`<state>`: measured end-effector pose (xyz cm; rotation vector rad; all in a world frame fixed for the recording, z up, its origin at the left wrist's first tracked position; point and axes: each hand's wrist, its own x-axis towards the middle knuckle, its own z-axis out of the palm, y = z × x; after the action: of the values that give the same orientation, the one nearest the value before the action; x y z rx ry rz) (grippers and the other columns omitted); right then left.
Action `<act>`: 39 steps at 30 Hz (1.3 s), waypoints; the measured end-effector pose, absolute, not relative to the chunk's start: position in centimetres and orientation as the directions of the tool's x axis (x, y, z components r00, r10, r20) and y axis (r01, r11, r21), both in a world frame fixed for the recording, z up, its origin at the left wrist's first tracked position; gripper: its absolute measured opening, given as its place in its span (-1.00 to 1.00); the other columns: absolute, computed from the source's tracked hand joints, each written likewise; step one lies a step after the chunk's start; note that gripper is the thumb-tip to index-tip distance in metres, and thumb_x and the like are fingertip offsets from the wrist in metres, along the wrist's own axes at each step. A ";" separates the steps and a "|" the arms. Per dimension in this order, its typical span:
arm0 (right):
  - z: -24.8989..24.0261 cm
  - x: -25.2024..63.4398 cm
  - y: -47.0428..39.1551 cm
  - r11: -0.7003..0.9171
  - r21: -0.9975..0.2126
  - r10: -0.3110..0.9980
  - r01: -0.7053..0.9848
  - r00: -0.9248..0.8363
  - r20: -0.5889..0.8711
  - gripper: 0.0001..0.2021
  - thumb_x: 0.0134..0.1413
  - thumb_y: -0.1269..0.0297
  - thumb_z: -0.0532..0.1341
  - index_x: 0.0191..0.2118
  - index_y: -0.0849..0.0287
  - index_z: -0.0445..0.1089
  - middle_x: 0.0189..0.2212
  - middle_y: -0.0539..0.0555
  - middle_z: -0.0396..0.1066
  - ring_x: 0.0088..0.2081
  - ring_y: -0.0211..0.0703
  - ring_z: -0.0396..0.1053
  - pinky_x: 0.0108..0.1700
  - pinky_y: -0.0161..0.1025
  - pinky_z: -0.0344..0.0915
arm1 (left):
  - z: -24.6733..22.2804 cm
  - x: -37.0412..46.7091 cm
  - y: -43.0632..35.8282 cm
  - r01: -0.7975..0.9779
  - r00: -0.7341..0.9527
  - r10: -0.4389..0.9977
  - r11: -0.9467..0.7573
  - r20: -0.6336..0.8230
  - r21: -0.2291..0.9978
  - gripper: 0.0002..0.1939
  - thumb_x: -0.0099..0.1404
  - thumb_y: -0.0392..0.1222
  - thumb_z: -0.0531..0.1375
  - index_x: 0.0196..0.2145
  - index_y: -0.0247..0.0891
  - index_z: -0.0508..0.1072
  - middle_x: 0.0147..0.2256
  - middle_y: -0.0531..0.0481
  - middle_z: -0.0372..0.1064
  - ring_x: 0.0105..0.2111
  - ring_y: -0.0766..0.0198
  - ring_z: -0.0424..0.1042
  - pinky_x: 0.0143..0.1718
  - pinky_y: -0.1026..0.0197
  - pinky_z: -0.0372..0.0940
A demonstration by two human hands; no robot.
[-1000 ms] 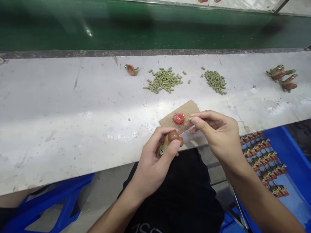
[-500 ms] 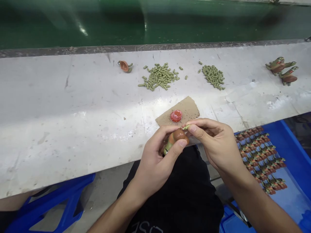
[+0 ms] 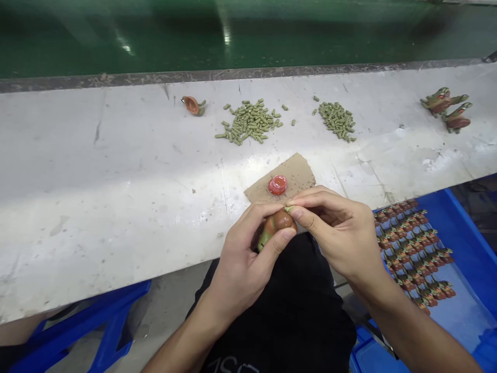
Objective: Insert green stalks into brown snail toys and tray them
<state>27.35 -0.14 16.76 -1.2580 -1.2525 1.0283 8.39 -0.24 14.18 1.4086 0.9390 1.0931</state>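
My left hand (image 3: 248, 248) is closed round a brown and green figurine (image 3: 281, 221), perhaps a turtle, held above the table's front edge. Between the thumb and forefinger of my right hand (image 3: 337, 228) is a small green piece (image 3: 289, 209), mostly covered by the fingertips and pressed against the figurine's upper side. Just beyond my hands, a small cap of red liquid (image 3: 277, 184) rests on a piece of cardboard (image 3: 301, 171). Farther back lie two piles of small green pieces, a wider one (image 3: 252, 122) and a tighter one (image 3: 337, 120).
A brown figurine part (image 3: 191, 105) lies at the back left of the white table (image 3: 97, 197). Two figurines (image 3: 446, 106) sit at the far right. Below right, a blue crate (image 3: 466, 233) holds rows of figurines. A blue stool (image 3: 112, 321) stands below left.
The small green piece in my right hand has come up against the figurine, and less of it shows. My left hand keeps its hold. The whole view has shifted slightly.
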 end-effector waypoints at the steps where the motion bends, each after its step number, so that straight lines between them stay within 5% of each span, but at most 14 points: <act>1: 16.9 27.4 -0.2 0.086 -0.991 0.993 0.100 0.076 0.094 -0.86 0.37 0.42 0.55 -0.14 -0.01 0.81 -0.15 -0.02 0.75 -0.08 -0.20 0.71 -0.01 -0.34 0.64 | 14.1 8.3 -0.2 -0.009 0.281 0.950 -0.139 0.136 0.990 -0.82 0.66 -0.20 0.39 0.15 -0.02 0.64 0.01 0.09 0.65 -0.02 0.27 0.58 0.04 0.21 0.44; 15: 16.9 27.1 -0.5 0.130 -0.991 0.991 0.019 0.018 0.130 -0.86 0.40 0.41 0.54 -0.09 -0.03 0.82 -0.11 -0.01 0.73 -0.03 -0.21 0.70 0.07 -0.30 0.63 | 14.0 7.3 0.1 0.042 0.322 0.930 -0.199 0.175 0.979 -0.76 0.65 -0.21 0.38 0.17 0.10 0.62 -0.05 0.12 0.60 -0.06 0.29 0.59 0.02 0.30 0.48; 20: 17.5 29.5 2.6 0.164 -0.933 0.984 0.320 0.017 0.179 -0.83 0.45 0.22 0.53 0.07 0.05 0.79 -0.01 0.09 0.75 0.02 -0.03 0.72 0.08 -0.16 0.66 | 14.9 7.1 0.2 -0.057 0.233 0.972 0.022 -0.009 0.998 -0.85 0.67 0.02 0.38 0.06 -0.01 0.66 -0.17 0.06 0.63 -0.23 0.24 0.61 -0.11 0.22 0.51; 23: 17.1 32.1 7.0 0.045 -0.677 0.952 0.734 0.175 0.253 -0.75 0.56 0.35 0.33 0.19 0.20 0.71 0.13 0.23 0.70 -0.02 0.05 0.70 0.09 -0.03 0.66 | 15.4 7.3 0.1 -0.155 0.163 0.978 0.152 -0.126 0.976 -0.73 0.65 0.14 0.38 0.01 -0.11 0.63 -0.28 0.06 0.53 -0.32 0.23 0.51 -0.16 0.17 0.46; 25: 16.6 33.7 10.1 -0.051 -0.537 0.938 0.842 0.225 0.264 -0.65 0.49 0.53 0.23 0.22 0.28 0.66 0.23 0.33 0.61 0.04 0.15 0.67 0.22 0.09 0.60 | 15.6 7.6 -0.2 -0.200 0.152 0.972 0.208 -0.180 0.957 -0.68 0.63 0.17 0.39 -0.02 -0.14 0.62 -0.28 0.04 0.49 -0.31 0.21 0.48 -0.20 0.16 0.42; 30: 15.6 35.2 14.7 -0.145 -0.411 0.940 0.900 0.255 0.227 -0.70 0.49 0.51 0.18 0.10 0.29 0.67 0.19 0.41 0.55 0.18 0.36 0.56 0.32 0.16 0.47 | 16.0 8.4 -1.5 -0.254 0.174 0.956 0.273 -0.234 0.928 -0.61 0.62 0.24 0.36 -0.01 -0.16 0.61 -0.16 -0.08 0.57 -0.30 0.18 0.51 -0.37 0.20 0.36; 39: 14.9 35.5 16.1 -0.173 -0.373 0.949 0.911 0.256 0.185 -0.71 0.50 0.49 0.15 0.03 0.23 0.65 0.12 0.37 0.59 0.12 0.25 0.56 0.22 0.01 0.46 | 15.1 8.1 -1.7 -0.275 0.153 0.949 0.309 -0.275 0.911 -0.52 0.53 0.33 0.42 0.00 -0.15 0.60 -0.24 -0.04 0.53 -0.35 0.22 0.47 -0.48 0.27 0.33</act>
<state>35.55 16.10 14.90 -2.1278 -1.6925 0.1243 8.09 -1.73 15.14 0.8266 1.0392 1.0390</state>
